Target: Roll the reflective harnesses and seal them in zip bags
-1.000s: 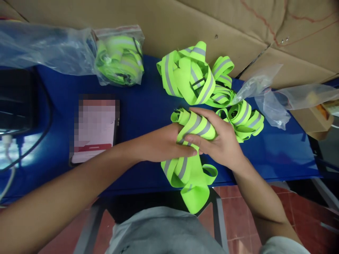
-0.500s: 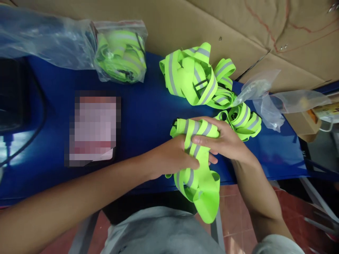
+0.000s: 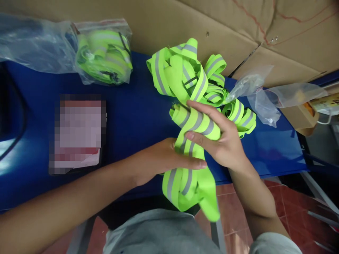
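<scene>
A neon-yellow reflective strap (image 3: pixel 197 121) with grey stripes is partly rolled up between my hands. My right hand (image 3: pixel 225 137) grips the rolled part, its thumb on the near side and fingers over the far side. Lower down, my left hand (image 3: pixel 169 158) is closed around the strap's flat lengths, thumb lying across them. Loose loops of the strap hang below toward my lap, over the table's near edge. Just beyond my hands lies a pile of similar straps (image 3: pixel 180 76) with a black buckle, and more rolled straps (image 3: pixel 242 118) sit to the right.
On the blue table (image 3: pixel 127 109), a clear bag of straps (image 3: pixel 104 58) stands at the back left beside a larger plastic sheet (image 3: pixel 34 44). A blurred-out flat object (image 3: pixel 79 130) lies at left. Small clear bags (image 3: pixel 265 106) and a cardboard box (image 3: pixel 302 118) are at right. Large cardboard (image 3: pixel 159 21) borders the back.
The rolled part is now lifted and tilted more, looking thicker in my right hand. My left thumb has stretched further across the strap. The whole view has shifted slightly to the right.
</scene>
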`<state>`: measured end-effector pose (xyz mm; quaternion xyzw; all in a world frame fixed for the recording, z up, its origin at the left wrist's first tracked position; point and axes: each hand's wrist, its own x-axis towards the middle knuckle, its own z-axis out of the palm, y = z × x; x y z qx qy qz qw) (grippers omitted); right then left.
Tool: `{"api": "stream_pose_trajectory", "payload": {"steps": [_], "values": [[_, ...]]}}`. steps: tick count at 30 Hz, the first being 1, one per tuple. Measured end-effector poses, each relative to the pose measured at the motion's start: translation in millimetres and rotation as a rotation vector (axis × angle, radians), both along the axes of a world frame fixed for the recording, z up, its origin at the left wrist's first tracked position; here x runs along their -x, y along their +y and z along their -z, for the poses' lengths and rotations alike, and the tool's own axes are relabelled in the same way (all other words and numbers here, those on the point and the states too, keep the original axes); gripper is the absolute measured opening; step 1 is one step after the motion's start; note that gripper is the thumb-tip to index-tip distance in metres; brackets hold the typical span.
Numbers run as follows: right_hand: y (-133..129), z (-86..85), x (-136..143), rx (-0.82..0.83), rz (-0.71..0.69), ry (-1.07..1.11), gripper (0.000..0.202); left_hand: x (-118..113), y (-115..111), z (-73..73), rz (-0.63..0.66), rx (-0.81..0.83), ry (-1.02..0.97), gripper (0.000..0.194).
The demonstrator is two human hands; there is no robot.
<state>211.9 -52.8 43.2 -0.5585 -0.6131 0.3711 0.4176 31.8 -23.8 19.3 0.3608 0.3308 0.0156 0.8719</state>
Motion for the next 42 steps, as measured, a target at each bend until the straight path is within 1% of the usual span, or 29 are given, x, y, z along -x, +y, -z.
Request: {"api": "stream_pose_trajectory", "payload": {"steps": [2, 5, 7, 8, 11, 13, 14, 16, 20, 22, 24, 25, 26, 27, 29, 31, 33, 35, 36, 37, 39, 42], "values": [[-1.2, -2.5, -0.5, -0.011, 0.092, 0.007, 0.043, -5.1, -9.2, 3.1, -0.073, 0.020, -0.010, 0.046], [-1.6, -4.0, -2.7, 0.030, 0.195, 0.075, 0.038, -9.3, -17.6, 8.3, -0.178, 0.027, -0.043, 0.043], [-1.3, -4.1, -4.7, 0.077, 0.226, 0.142, 0.034, -8.6, -15.2, 10.6, -0.178, -0.026, -0.051, 0.040], [-1.0, -4.0, -5.9, 0.102, 0.235, 0.181, 0.033, -7.3, -11.5, 11.1, -0.145, -0.073, -0.057, 0.037], [0.4, -3.5, -9.6, 0.153, 0.244, 0.300, 0.033, -1.8, 5.1, 9.3, 0.006, -0.280, -0.087, 0.026], [1.9, -2.9, -12.1, 0.186, 0.230, 0.357, 0.034, 1.4, 15.5, 7.1, 0.038, -0.464, -0.098, 0.025], [2.9, -2.4, -13.5, 0.201, 0.220, 0.380, 0.034, 2.5, 19.3, 6.2, 0.024, -0.564, -0.086, 0.028], [5.4, -0.7, -16.7, 0.240, 0.196, 0.422, 0.035, 3.7, 23.5, 6.0, -0.053, -0.770, -0.014, 0.036], [13.0, 7.4, -24.2, 0.369, 0.126, 0.486, 0.047, 4.6, 23.9, 10.9, -0.213, -1.133, 0.203, 0.056], [17.3, 13.2, -26.0, 0.422, 0.093, 0.505, 0.052, 5.2, 24.0, 14.0, -0.285, -1.264, 0.282, 0.066], [20.3, 18.2, -25.2, 0.450, 0.074, 0.528, 0.053, 5.7, 25.4, 15.6, -0.353, -1.328, 0.337, 0.073], [21.0, 19.9, -23.8, 0.460, 0.071, 0.540, 0.052, 5.8, 26.5, 15.7, -0.360, -1.320, 0.335, 0.076], [21.0, 21.0, -22.0, 0.471, 0.070, 0.554, 0.051, 5.8, 27.7, 15.3, -0.355, -1.280, 0.298, 0.080], [20.4, 21.5, -20.0, 0.482, 0.069, 0.566, 0.050, 5.6, 28.8, 14.8, -0.343, -1.204, 0.226, 0.086], [17.7, 21.1, -15.8, 0.497, 0.066, 0.575, 0.049, 4.6, 29.9, 13.9, -0.304, -0.961, 0.010, 0.097], [14.4, 19.9, -12.3, 0.496, 0.059, 0.559, 0.050, 2.9, 29.1, 14.2, -0.294, -0.659, -0.173, 0.105], [12.2, 19.8, -9.5, 0.487, 0.055, 0.525, 0.053, 1.0, 26.5, 15.5, -0.303, -0.403, -0.232, 0.107], [11.7, 21.5, -7.4, 0.456, 0.072, 0.471, 0.055, -0.4, 23.3, 16.9, -0.289, -0.231, -0.232, 0.102], [12.0, 22.9, -6.7, 0.413, 0.088, 0.424, 0.056, -0.9, 21.9, 17.4, -0.272, -0.189, -0.227, 0.096], [12.5, 24.5, -6.4, 0.345, 0.105, 0.355, 0.055, -1.1, 20.8, 17.8, -0.256, -0.181, -0.223, 0.090], [13.6, 26.9, -7.3, 0.167, 0.123, 0.150, 0.049, -1.2, 19.9, 18.3, -0.255, -0.241, -0.215, 0.082], [13.5, 25.7, -11.5, -0.096, 0.110, -0.187, 0.035, -1.1, 21.1, 18.8, -0.303, -0.370, -0.192, 0.082]]}}
